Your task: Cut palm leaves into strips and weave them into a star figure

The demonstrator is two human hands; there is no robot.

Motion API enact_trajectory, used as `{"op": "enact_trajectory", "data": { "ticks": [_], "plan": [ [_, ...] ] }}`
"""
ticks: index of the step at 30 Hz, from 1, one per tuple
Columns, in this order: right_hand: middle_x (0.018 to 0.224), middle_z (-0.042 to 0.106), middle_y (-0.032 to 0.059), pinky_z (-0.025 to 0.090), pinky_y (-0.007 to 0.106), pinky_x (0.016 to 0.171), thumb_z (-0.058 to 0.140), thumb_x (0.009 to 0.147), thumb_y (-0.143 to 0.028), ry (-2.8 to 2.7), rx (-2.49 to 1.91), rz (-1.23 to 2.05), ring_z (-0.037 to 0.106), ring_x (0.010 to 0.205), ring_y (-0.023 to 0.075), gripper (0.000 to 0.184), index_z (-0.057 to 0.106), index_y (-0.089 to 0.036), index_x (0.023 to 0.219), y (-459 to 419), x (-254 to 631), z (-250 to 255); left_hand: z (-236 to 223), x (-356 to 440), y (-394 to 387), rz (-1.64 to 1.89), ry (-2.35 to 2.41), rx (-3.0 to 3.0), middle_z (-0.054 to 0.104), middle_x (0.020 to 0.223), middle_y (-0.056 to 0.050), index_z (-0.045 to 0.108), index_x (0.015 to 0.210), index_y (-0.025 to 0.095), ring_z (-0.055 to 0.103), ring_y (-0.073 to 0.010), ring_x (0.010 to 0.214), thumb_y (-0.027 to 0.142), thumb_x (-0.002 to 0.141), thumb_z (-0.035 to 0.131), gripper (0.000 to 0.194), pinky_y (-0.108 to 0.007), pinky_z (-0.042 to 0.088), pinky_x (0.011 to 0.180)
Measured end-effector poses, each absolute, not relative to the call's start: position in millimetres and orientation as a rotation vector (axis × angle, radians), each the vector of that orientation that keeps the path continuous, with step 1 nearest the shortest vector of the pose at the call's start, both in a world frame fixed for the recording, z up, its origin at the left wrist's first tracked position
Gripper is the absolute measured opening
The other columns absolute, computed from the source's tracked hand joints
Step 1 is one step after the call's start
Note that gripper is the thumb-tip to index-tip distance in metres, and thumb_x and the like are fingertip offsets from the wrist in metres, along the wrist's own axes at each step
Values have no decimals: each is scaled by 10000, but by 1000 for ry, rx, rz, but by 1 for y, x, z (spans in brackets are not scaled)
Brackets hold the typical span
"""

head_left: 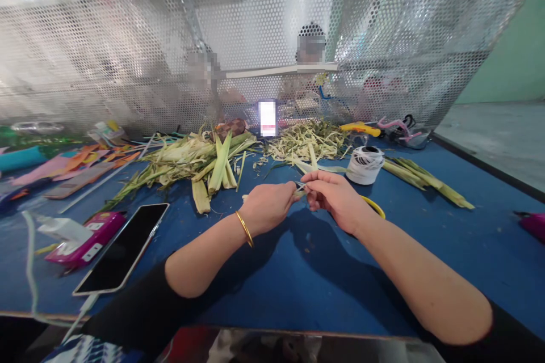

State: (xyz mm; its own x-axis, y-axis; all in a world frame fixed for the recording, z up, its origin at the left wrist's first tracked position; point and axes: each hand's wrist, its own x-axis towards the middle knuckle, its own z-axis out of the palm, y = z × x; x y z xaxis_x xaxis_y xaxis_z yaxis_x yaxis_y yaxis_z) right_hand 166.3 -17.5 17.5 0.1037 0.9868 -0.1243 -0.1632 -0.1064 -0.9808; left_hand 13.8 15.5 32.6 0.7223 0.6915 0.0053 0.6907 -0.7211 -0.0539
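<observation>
My left hand (272, 204), with a gold bangle at the wrist, is closed in a pinch over the middle of the table. Close on its right, my right hand (334, 193) pinches with thumb and index finger. Between the fingertips shows a thin pale strand (300, 186); whether it is thread or a fine husk strip I cannot tell. Pale green husk strips (312, 159) stick out just behind my right fingers. A spool of white thread (365, 165) stands beyond my right hand. Partly hidden by my right wrist is a yellow curved handle (375, 207).
Husk leaves (221, 167) and shredded husk (306, 142) lie in piles at the back. More husk stalks (428, 178) are on the right. A phone (123, 249) and a magenta power strip (87, 238) with cables lie left. A perforated screen (264, 22) borders the blue table (264, 289).
</observation>
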Motion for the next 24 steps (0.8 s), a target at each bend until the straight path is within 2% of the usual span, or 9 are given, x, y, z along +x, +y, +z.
{"op": "enact_trajectory", "data": {
  "ticks": [5, 8, 11, 14, 16, 18, 20, 22, 24],
  "plan": [
    [512, 445, -81, 285, 205, 385, 588, 620, -186, -1001, -1147, 1377, 330, 391, 52, 205, 597, -162, 823, -18, 178, 22, 35, 13, 16, 30, -1129, -2846, 678, 891, -66, 504, 961, 200, 648, -229, 807, 369, 963, 216, 334, -290, 425, 630],
    [534, 424, -73, 261, 217, 399, 552, 671, -194, -1102, -1283, 1240, 300, 393, 57, 162, 604, -172, 822, -16, 190, 24, 36, 11, 19, 16, -1132, -2858, 673, 853, -53, 515, 929, 204, 642, -228, 789, 361, 962, 225, 331, -295, 418, 626],
    [624, 532, -1, 368, 268, 488, 522, 744, -210, -1351, -1580, 581, 445, 487, 115, 127, 633, -174, 794, -13, 201, 25, 38, 8, 22, -37, -1140, -2879, 663, 823, -40, 524, 902, 207, 634, -220, 780, 353, 960, 229, 335, -293, 415, 632],
    [1027, 627, 117, 467, 388, 744, 516, 839, -263, -1647, -1457, -151, 597, 867, 242, 213, 647, -185, 987, -15, 201, 29, 42, 5, 23, -80, -1179, -2900, 658, 812, -38, 542, 883, 204, 628, -212, 770, 353, 957, 223, 360, -292, 419, 646],
    [1252, 557, 132, 419, 449, 920, 497, 890, -299, -1921, -1232, -378, 516, 1138, 282, 319, 569, -204, 1186, -19, 194, 30, 43, 5, 24, -110, -1211, -2925, 662, 812, -42, 560, 879, 201, 626, -208, 768, 349, 953, 223, 376, -292, 424, 653],
    [1331, 515, 126, 340, 466, 1027, 498, 906, -307, -2186, -1085, -498, 424, 1256, 273, 402, 487, -196, 1292, -23, 185, 27, 43, 5, 24, -130, -1239, -2943, 667, 807, -58, 583, 861, 190, 627, -211, 762, 328, 940, 240, 378, -296, 426, 651],
    [1269, 562, 138, 301, 471, 1060, 475, 919, -270, -2344, -1059, -572, 458, 1217, 262, 422, 457, -155, 1325, -23, 177, 21, 42, 6, 24, -125, -1259, -2948, 667, 789, -78, 599, 814, 176, 625, -217, 749, 295, 921, 261, 374, -303, 424, 644],
    [1075, 645, 138, 310, 476, 1043, 407, 936, -195, -2396, -1099, -620, 557, 1041, 248, 391, 475, -106, 1311, -22, 173, 16, 42, 7, 24, -115, -1254, -2980, 663, 775, -80, 603, 772, 174, 617, -213, 745, 260, 906, 271, 368, -302, 422, 646],
    [872, 660, 109, 340, 466, 997, 344, 937, -128, -2407, -1136, -684, 583, 843, 228, 362, 544, -80, 1235, -22, 174, 15, 44, 7, 24, -135, -1221, -3053, 655, 766, -59, 600, 760, 182, 606, -197, 746, 255, 907, 278, 361, -290, 418, 654]
  ]
}}
